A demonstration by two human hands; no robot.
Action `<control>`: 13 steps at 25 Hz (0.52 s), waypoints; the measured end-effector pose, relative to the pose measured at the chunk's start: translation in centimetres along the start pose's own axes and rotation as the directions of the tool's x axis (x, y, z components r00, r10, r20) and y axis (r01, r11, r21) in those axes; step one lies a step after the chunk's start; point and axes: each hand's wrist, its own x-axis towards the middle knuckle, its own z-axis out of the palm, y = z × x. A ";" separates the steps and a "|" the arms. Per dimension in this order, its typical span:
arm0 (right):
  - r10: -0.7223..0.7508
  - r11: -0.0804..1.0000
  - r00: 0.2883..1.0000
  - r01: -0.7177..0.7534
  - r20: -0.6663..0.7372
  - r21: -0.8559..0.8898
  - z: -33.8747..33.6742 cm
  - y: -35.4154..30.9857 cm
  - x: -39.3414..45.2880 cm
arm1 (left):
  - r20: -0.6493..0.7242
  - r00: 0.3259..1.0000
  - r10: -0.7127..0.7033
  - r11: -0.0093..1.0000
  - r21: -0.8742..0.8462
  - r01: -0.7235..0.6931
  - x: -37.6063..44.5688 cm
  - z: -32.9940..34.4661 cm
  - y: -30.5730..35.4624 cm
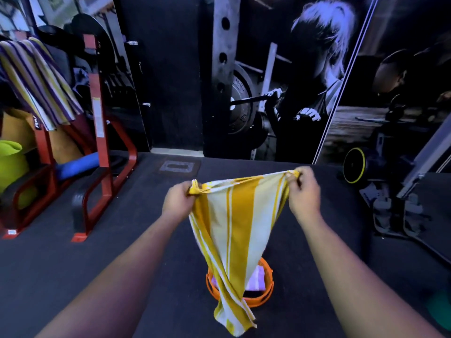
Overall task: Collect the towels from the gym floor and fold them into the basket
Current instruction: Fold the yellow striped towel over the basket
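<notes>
A yellow and white striped towel hangs in the air in front of me, stretched between both hands. My left hand grips its top left corner and my right hand pinches its top right corner. The cloth narrows downward and its lower end dangles in front of an orange basket standing on the dark gym floor. A pale folded cloth lies inside the basket, partly hidden by the hanging towel.
A red metal rack stands at the left with a purple and yellow striped towel draped over it. A blue roller and a green object lie beside it. Gym equipment with a yellow-rimmed wheel stands at the right.
</notes>
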 end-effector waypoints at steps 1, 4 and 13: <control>-0.026 0.998 0.998 0.030 -0.059 0.062 0.0 -0.4 0.2 | -0.046 0.999 0.002 0.996 -0.086 -0.006 0.0 0.1 0.5; 0.117 0.967 0.993 -0.113 -0.006 0.228 1.1 -1.4 -0.1 | 0.057 0.975 -0.216 0.834 -0.508 0.215 -0.6 1.0 2.7; 0.063 0.817 0.648 0.403 0.759 -0.412 0.3 0.5 -0.7 | 0.225 0.929 0.294 0.866 0.349 -0.359 1.1 -1.4 4.5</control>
